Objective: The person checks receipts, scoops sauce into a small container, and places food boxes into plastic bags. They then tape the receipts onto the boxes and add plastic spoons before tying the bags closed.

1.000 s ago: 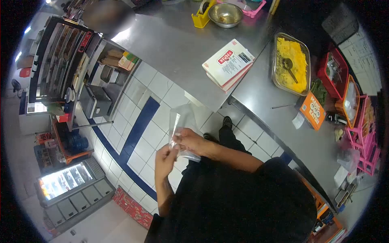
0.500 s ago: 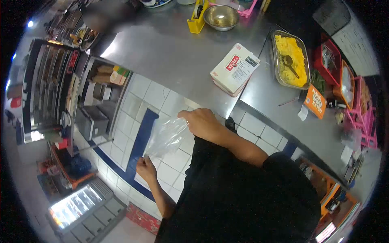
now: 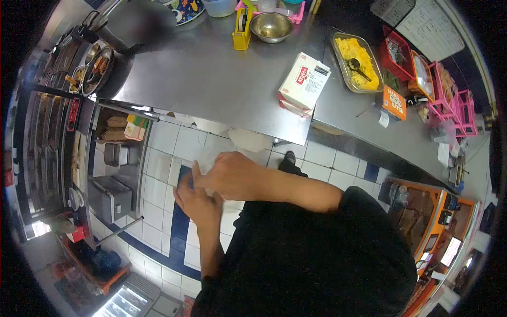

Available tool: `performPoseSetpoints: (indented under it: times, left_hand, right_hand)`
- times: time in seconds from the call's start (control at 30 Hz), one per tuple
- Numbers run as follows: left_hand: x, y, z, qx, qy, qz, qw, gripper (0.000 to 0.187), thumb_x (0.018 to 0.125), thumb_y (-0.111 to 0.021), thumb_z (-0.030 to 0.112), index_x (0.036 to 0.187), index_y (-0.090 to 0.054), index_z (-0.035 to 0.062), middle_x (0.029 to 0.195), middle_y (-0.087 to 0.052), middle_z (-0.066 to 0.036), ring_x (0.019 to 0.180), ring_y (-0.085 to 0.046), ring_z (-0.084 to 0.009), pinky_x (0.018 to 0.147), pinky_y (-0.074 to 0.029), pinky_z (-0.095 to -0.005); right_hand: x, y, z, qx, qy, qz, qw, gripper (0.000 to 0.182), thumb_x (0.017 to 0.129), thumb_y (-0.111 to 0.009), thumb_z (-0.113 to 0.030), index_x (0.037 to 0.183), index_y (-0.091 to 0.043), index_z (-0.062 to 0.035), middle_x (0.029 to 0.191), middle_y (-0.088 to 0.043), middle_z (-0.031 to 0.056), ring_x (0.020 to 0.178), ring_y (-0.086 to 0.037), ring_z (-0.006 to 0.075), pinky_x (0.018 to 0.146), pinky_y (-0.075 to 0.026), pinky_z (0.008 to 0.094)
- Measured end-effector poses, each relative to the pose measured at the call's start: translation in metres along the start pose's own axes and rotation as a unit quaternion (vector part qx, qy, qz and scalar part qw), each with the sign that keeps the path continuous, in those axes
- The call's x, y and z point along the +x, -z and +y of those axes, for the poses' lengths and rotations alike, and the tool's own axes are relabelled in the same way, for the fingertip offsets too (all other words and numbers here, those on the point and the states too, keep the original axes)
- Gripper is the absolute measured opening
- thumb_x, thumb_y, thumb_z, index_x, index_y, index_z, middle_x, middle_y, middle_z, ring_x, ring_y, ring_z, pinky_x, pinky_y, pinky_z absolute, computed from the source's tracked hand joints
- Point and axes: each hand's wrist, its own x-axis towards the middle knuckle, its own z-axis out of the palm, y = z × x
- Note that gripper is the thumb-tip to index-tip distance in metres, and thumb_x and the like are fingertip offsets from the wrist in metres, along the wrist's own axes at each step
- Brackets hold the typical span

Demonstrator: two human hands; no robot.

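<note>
My right hand [image 3: 229, 174] is bent over at the upper side of my left hand [image 3: 199, 205], and the two overlap. A clear plastic bag [image 3: 211, 151] shows faintly beyond the knuckles of my right hand, which is closed on it. Curved and partly spread, the fingers of my left hand reach up under the right. Motion smears them, and whether they also grip the bag cannot be made out. Both hands are above the tiled floor [image 3: 158, 177], in front of the steel counter.
On the steel counter [image 3: 185, 79] stand a white carton [image 3: 305, 84], a metal bowl [image 3: 270, 26] and a yellow tape dispenser [image 3: 242, 34]. A glass dish of yellow food [image 3: 346, 50] with a ladle [image 3: 359, 68], an orange box [image 3: 394, 103] and pink baskets [image 3: 465, 113] stand further right.
My hands have come together from being apart with the bag stretched between them. The left moved up and the right moved left. The view has shifted, and the bag shows much less.
</note>
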Motion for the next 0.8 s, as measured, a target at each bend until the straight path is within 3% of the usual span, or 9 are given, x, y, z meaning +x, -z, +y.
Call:
performPoseSetpoints:
  times: [0.1, 0.13, 0.2, 0.3, 0.33, 0.4, 0.63, 0.73, 0.8]
  left_hand:
    - [0.005, 0.000, -0.050, -0.205, 0.047, -0.002, 0.978, 0.043, 0.082, -0.059, 0.008, 0.125, -0.060, 0.0018, 0.116, -0.064, -0.023, 0.107, -0.063, -0.0367, 0.091, -0.049, -0.0455]
    - [0.004, 0.007, -0.053, -0.182, 0.051, 0.036, 0.981, 0.033, 0.087, -0.052, 0.003, 0.117, -0.064, -0.0002, 0.103, -0.067, -0.023, 0.088, -0.069, -0.0368, 0.079, -0.054, -0.0386]
    - [-0.001, 0.021, -0.064, -0.161, 0.128, 0.001, 0.979, 0.032, 0.091, -0.050, 0.006, 0.119, -0.063, -0.0008, 0.108, -0.066, -0.023, 0.094, -0.067, -0.0376, 0.083, -0.053, -0.0394]
    - [-0.025, 0.004, -0.104, -0.156, 0.238, 0.009, 0.959, 0.032, 0.096, -0.048, 0.011, 0.122, -0.060, -0.0024, 0.115, -0.064, -0.024, 0.104, -0.064, -0.0392, 0.089, -0.050, -0.0403]
    - [-0.034, -0.008, -0.116, -0.174, 0.267, 0.049, 0.947, 0.033, 0.098, -0.048, 0.013, 0.124, -0.059, -0.0034, 0.118, -0.063, -0.025, 0.109, -0.062, -0.0401, 0.092, -0.049, -0.0404]
    - [-0.046, -0.015, -0.116, -0.144, 0.262, 0.041, 0.953, 0.034, 0.099, -0.048, 0.015, 0.125, -0.058, -0.0042, 0.121, -0.062, -0.025, 0.112, -0.060, -0.0404, 0.094, -0.048, -0.0406]
    - [-0.039, -0.022, -0.064, -0.160, 0.290, 0.033, 0.943, 0.036, 0.093, -0.050, 0.010, 0.127, -0.059, -0.0006, 0.118, -0.064, -0.024, 0.107, -0.062, -0.0412, 0.090, -0.050, -0.0409]
    - [-0.039, -0.040, -0.082, -0.103, 0.333, 0.026, 0.937, 0.038, 0.089, -0.052, 0.004, 0.126, -0.059, -0.0001, 0.120, -0.063, -0.024, 0.109, -0.062, -0.0392, 0.092, -0.049, -0.0410]
    - [-0.037, -0.049, -0.096, -0.110, 0.331, 0.043, 0.936, 0.038, 0.089, -0.053, 0.005, 0.126, -0.059, 0.0001, 0.120, -0.063, -0.024, 0.110, -0.061, -0.0393, 0.092, -0.049, -0.0412]
  right_hand:
    - [0.001, 0.028, 0.026, -0.093, -0.174, -0.068, 0.978, 0.042, 0.081, -0.067, -0.019, 0.123, -0.061, -0.0176, 0.085, -0.068, 0.0115, 0.083, -0.067, 0.0289, 0.079, -0.051, 0.0429]
    - [-0.011, 0.041, 0.047, -0.021, -0.220, -0.021, 0.975, 0.050, 0.080, -0.070, -0.027, 0.128, -0.058, -0.0174, 0.093, -0.068, 0.0132, 0.091, -0.066, 0.0288, 0.084, -0.050, 0.0413]
    - [-0.036, 0.054, 0.093, -0.020, -0.333, 0.171, 0.927, 0.066, 0.077, -0.073, -0.038, 0.134, -0.052, -0.0138, 0.110, -0.064, 0.0203, 0.108, -0.060, 0.0334, 0.090, -0.047, 0.0471]
    - [-0.041, 0.045, 0.175, -0.283, -0.562, 0.433, 0.646, 0.082, 0.072, -0.077, -0.041, 0.142, -0.042, -0.0151, 0.148, -0.030, 0.0298, 0.134, -0.033, 0.0489, 0.097, -0.036, 0.0661]
    - [-0.042, 0.052, 0.192, -0.276, -0.564, 0.436, 0.645, 0.082, 0.072, -0.077, -0.041, 0.142, -0.042, -0.0151, 0.148, -0.030, 0.0298, 0.134, -0.033, 0.0489, 0.097, -0.036, 0.0661]
    - [-0.040, 0.065, 0.213, -0.147, -0.677, 0.344, 0.633, 0.088, 0.072, -0.078, -0.039, 0.147, -0.037, -0.0179, 0.157, 0.001, 0.0286, 0.141, -0.016, 0.0515, 0.099, -0.030, 0.0720]
    - [0.043, 0.054, 0.232, -0.103, -0.550, 0.303, 0.772, 0.081, 0.072, -0.076, -0.036, 0.144, -0.043, -0.0210, 0.159, 0.001, 0.0242, 0.144, -0.019, 0.0426, 0.100, -0.031, 0.0714]
    - [0.064, 0.023, 0.256, -0.112, -0.475, 0.248, 0.837, 0.081, 0.072, -0.074, -0.040, 0.144, -0.042, -0.0190, 0.157, -0.004, 0.0286, 0.143, -0.014, 0.0467, 0.101, -0.025, 0.0750]
    - [0.047, 0.008, 0.270, -0.185, -0.472, 0.287, 0.813, 0.082, 0.072, -0.074, -0.042, 0.144, -0.043, -0.0191, 0.158, -0.002, 0.0270, 0.145, -0.012, 0.0452, 0.102, -0.020, 0.0755]
